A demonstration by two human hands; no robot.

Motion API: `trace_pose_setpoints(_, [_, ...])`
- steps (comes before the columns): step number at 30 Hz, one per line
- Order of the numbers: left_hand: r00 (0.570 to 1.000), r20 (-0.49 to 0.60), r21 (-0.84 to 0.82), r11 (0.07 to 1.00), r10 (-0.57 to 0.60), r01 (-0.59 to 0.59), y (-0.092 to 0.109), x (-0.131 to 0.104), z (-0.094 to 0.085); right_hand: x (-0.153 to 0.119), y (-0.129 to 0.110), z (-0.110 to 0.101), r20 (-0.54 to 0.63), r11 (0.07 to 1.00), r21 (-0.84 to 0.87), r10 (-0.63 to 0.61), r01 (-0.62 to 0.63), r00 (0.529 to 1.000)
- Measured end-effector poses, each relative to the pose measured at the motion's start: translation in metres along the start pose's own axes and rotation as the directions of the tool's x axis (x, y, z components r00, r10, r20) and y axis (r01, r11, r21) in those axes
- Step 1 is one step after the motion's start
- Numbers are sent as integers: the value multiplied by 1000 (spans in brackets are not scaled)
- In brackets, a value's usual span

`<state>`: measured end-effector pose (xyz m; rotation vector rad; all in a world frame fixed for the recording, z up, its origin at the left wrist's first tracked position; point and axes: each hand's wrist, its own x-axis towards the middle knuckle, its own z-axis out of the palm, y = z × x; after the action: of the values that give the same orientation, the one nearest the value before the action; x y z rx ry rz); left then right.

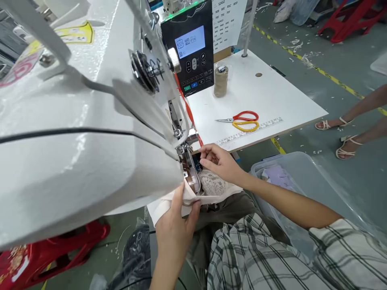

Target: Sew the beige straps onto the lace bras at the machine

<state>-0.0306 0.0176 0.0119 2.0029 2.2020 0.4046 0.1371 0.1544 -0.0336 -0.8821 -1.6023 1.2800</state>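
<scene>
A pale beige bra (pixel 222 198) with a lace cup lies under the head of a white sewing machine (pixel 99 157). Its edge passes by the presser foot area (pixel 193 181), which partly hides it. My left hand (pixel 175 225) pinches the bra's edge between thumb and fingers, just in front of the foot. Above the lace cup, my right hand (pixel 220 163) hovers beside the needle area, its fingers loosely bent and apart. I see nothing held in it, though a fine thread could not be made out.
On the white table stand a thread cone (pixel 221 82) and scissors (pixel 242 121) by a printed ruler (pixel 250 132). A control panel (pixel 189 48) rises behind. At right below is a clear plastic bin (pixel 305 177); a person's feet (pixel 347 147) stand beyond. A red stool (pixel 69 249) is lower left.
</scene>
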Motion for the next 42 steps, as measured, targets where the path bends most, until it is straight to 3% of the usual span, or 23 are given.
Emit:
trace_pose_setpoints(3, [1000, -13, -28, 1000, 2, -3, -3, -4, 4, -13, -4, 2, 44, 998, 26, 47, -48, 998])
trace_pose_setpoints(9, [977, -213, -9, 1000, -22, 20, 4, -17, 24, -41, -16, 8, 108, 998, 6, 61, -62, 992])
trace_pose_setpoints(13, [949, -274, 10, 987, 158, -161, 29, -40, 41, -61, -22, 9, 148, 988, -153, 8, 14, 989])
trace_pose_setpoints(15, [928, -283, 6, 968, 241, -250, 41, -56, 49, -71, -25, 8, 157, 991, -131, 44, -23, 987])
trace_pose_setpoints(18, [961, -139, -204, 942, 241, -265, 46, -75, 54, -82, -28, 2, 164, 975, 108, 173, -192, 971])
trace_pose_setpoints(20, [971, 57, -447, 876, 231, -182, 40, -79, 50, -88, -29, -4, 207, 903, 273, 282, -332, 937])
trace_pose_setpoints(22, [971, 102, -572, 811, 216, -120, 30, -76, 39, -91, -29, -8, 277, 819, 355, 370, -452, 887])
trace_pose_setpoints(24, [979, -74, -555, 807, 191, -199, 24, -68, 24, -92, -30, -10, 359, 790, 350, 383, -504, 851])
trace_pose_setpoints(25, [958, -188, -498, 820, 218, -284, 23, -63, 16, -92, -31, -11, 405, 800, 327, 363, -503, 839])
trace_pose_setpoints(27, [888, -285, -353, 821, 361, -448, 23, -52, 6, -93, -33, -9, 496, 862, 243, 283, -445, 821])
trace_pose_setpoints(29, [853, -177, -261, 813, 490, -521, 22, -43, 5, -95, -33, -6, 554, 961, 71, 185, -267, 812])
trace_pose_setpoints(30, [870, -93, -245, 835, 485, -492, 21, -40, 8, -96, -32, -4, 561, 992, -58, 127, -115, 818])
trace_pose_setpoints(31, [905, -11, -247, 876, 426, -415, 18, -37, 13, -97, -29, -2, 562, 977, -199, 56, 70, 825])
trace_pose_setpoints(32, [943, 71, -273, 916, 324, -294, 15, -36, 19, -99, -25, 0, 558, 907, -333, -30, 257, 829])
trace_pose_setpoints(33, [966, 162, -331, 933, 204, -142, 10, -34, 26, -100, -20, 3, 556, 795, -442, -121, 416, 822])
trace_pose_setpoints(34, [958, 271, -421, 906, 91, 33, 6, -33, 32, -101, -14, 5, 552, 671, -515, -215, 532, 806])
trace_pose_setpoints(35, [917, 398, -530, 820, 16, 215, 2, -32, 38, -102, -7, 7, 543, 563, -559, -307, 609, 781])
trace_pose_setpoints(36, [851, 525, -628, 670, -10, 396, -1, -32, 43, -101, 0, 9, 531, 482, -581, -387, 656, 754])
trace_pose_setpoints(38, [709, 704, -691, 263, 34, 673, -5, -30, 51, -99, 12, 11, 494, 401, -598, -497, 694, 713])
trace_pose_setpoints(40, [618, 782, -614, -67, 82, 787, -5, -31, 56, -96, 19, 10, 455, 405, -601, -536, 689, 711])
trace_pose_setpoints(42, [585, 803, -554, -222, 115, 803, -4, -33, 59, -95, 20, 9, 409, 452, -599, -538, 662, 737])
